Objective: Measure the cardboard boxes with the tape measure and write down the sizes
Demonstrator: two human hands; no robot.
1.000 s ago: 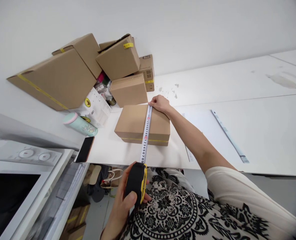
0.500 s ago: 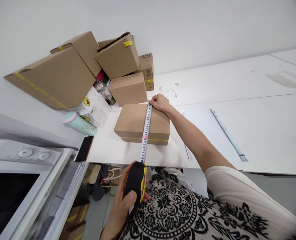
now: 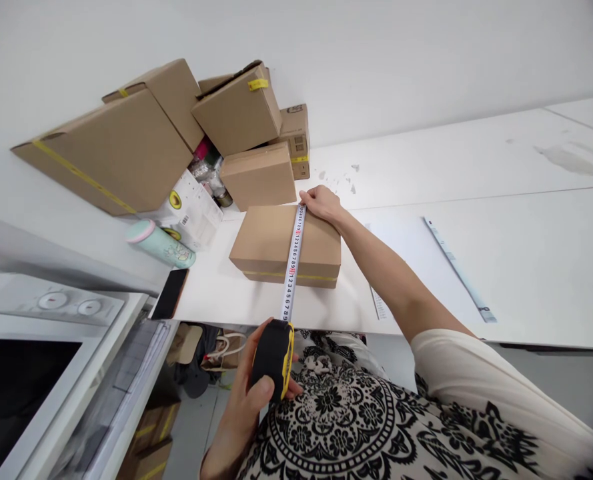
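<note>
A black and yellow tape measure (image 3: 271, 360) is gripped in my left hand (image 3: 243, 407), just off the table's front edge. Its white blade (image 3: 291, 267) runs out across the top of a brown cardboard box (image 3: 266, 237), with black numbers and red marks showing. At the box's far edge, my right hand (image 3: 321, 202) is closed on the end of the blade; the fingertips are partly hidden. Yellow tape crosses the box's near side, which sits on the white table (image 3: 346, 313).
Several cardboard boxes (image 3: 111, 153) are piled at the back left. Beside them are a white carton (image 3: 193, 217) and a mint bottle (image 3: 159, 243). A dark phone (image 3: 171, 293) lies at the table corner. White paper (image 3: 416, 267) is under my right forearm; a microwave (image 3: 26, 373) stands at left.
The view has shifted very slightly. Both hands, the tape measure and the box keep the same arrangement.
</note>
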